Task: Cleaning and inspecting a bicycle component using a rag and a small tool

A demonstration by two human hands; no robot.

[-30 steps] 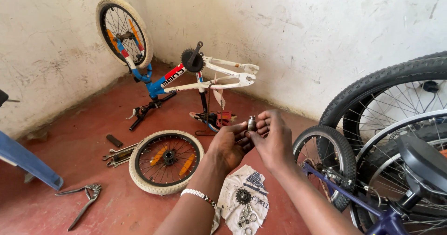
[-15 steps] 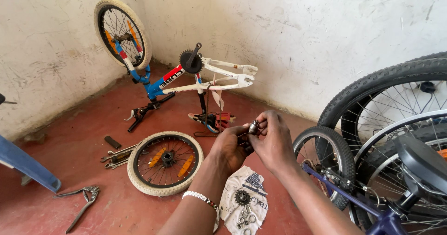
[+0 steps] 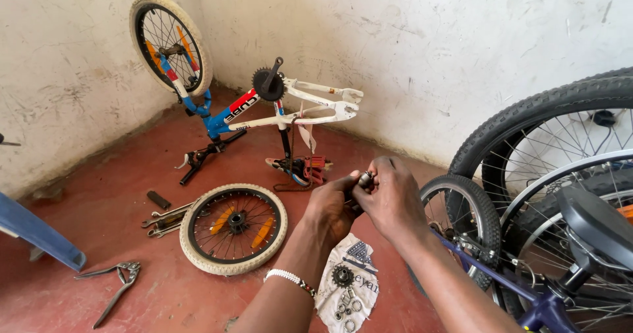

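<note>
Two hands (image 3: 366, 201) hiding small part (image 3: 364, 177)

Soft, even daylight filled a sharp wide-angle view.

The white walls (image 3: 428, 49) were bright without glare, and the red floor (image 3: 99, 194) showed only faint, diffuse shadows under the loose wheel (image 3: 234, 229) and the pliers (image 3: 112, 287). Both hands (image 3: 369, 198) read dark against the pale plaster, so the small metal part (image 3: 364, 178) between the fingers (image 3: 386, 175) was hard to make out. The black tyre (image 3: 527, 112) at the right edge bowed with lens distortion, and the near saddle (image 3: 597, 224) looked slightly soft.
</note>
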